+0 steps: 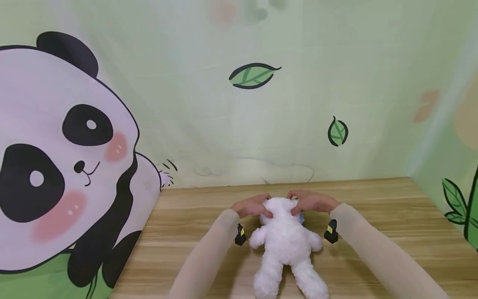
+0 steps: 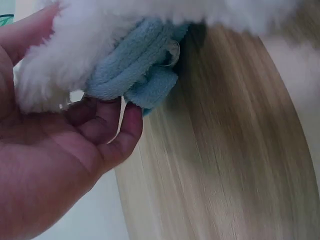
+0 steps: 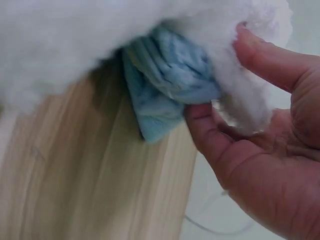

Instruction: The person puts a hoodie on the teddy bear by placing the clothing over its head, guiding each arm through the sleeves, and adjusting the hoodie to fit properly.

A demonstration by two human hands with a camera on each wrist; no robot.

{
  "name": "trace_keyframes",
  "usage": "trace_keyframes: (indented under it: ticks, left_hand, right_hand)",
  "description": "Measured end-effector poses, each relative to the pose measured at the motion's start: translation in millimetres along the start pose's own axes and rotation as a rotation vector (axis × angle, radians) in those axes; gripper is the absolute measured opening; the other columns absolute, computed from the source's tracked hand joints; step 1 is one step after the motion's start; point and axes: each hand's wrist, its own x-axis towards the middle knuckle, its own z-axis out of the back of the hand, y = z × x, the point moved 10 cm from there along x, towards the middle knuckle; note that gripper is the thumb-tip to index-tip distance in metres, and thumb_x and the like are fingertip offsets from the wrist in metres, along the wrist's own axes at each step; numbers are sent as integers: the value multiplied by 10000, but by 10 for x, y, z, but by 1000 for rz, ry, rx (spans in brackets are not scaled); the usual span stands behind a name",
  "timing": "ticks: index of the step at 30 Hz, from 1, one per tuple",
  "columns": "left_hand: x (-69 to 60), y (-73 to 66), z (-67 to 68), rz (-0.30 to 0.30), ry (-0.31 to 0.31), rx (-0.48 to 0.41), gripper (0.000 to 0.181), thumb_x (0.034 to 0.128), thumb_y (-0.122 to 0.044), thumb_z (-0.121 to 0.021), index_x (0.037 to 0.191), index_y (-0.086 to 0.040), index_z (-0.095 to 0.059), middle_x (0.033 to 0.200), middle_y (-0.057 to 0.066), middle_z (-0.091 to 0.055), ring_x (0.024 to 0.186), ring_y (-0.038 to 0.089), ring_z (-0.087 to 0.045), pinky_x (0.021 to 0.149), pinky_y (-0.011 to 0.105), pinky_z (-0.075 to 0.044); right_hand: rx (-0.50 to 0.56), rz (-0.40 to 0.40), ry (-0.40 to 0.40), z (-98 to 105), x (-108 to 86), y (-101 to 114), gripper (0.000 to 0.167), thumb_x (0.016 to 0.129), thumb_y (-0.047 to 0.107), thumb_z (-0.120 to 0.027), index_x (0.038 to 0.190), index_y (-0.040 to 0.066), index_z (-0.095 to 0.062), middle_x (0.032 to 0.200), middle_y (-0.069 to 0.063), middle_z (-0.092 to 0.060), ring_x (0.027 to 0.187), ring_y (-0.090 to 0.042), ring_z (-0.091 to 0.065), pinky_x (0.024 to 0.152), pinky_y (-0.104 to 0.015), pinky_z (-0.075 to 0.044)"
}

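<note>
A white fluffy plush toy (image 1: 285,243) lies on the wooden table, legs toward the camera, its plain furry side up. The left hand (image 1: 253,206) grips the left side of its head, thumb on top and fingers curled beneath. On the other side the right hand (image 1: 311,202) holds the head the same way. Light-blue cloth (image 2: 125,65) shows under the head in the left wrist view, touched by the left fingertips. In the right wrist view, the right fingers (image 3: 205,125) touch the blue cloth (image 3: 172,75) from below. The toy's face is hidden.
The wood-grain table (image 1: 186,232) reaches back to a pale green wall cloth (image 1: 194,104). A large printed panda (image 1: 101,166) is on the left, with printed leaves behind and at the right. Small black devices (image 1: 240,234) are strapped at both wrists.
</note>
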Motion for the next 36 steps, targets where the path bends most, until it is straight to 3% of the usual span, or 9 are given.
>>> trace_keyframes:
  ticks: [5,10,14,22,31,36]
  left_hand:
    - [7,-34,-34,14,19,6,429,835,-148,-742,1185,-160,-496,1217,35,-564,1156,191,-503,1060,426,-387]
    - [10,-23,-24,32,-46,4,580,814,-108,-759,1294,-175,-440,1294,66,-529,1187,217,-499,1048,430,-403]
    - [8,-20,6,46,-105,59,628,776,-125,-782,1333,-72,-497,1294,82,-570,1177,228,-527,1043,437,-428]
    - [-4,25,45,54,-110,122,566,762,-135,-806,1276,-70,-576,1241,57,-620,1123,215,-566,1015,429,-456]
    - [-16,41,38,49,-125,12,565,764,-95,-788,1263,-140,-529,1285,67,-577,1148,231,-547,1034,450,-434]
    - [2,-2,11,16,-186,-58,573,707,10,-776,1193,-119,-501,1149,85,-591,1006,215,-570,912,377,-469]
  right_hand:
    - [-72,-9,7,20,-25,48,426,775,59,-748,1138,91,-527,1111,-86,-563,955,-226,-518,827,-348,-447]
    - [-87,10,27,-31,-34,100,476,767,35,-732,1183,92,-506,1163,-99,-560,1003,-242,-517,857,-360,-451]
    - [-81,14,26,-57,-23,124,524,756,14,-733,1212,92,-487,1204,-107,-550,1047,-255,-513,895,-390,-448]
    - [-79,21,7,-79,14,145,534,752,21,-761,1195,98,-474,1167,-115,-559,993,-245,-535,819,-356,-460]
    - [-159,25,-50,-13,18,163,512,748,27,-770,1171,113,-494,1140,-102,-595,968,-225,-563,778,-339,-476]
    - [-170,41,-57,-10,11,175,521,706,-12,-761,1138,104,-494,1059,-98,-605,891,-209,-549,719,-310,-459]
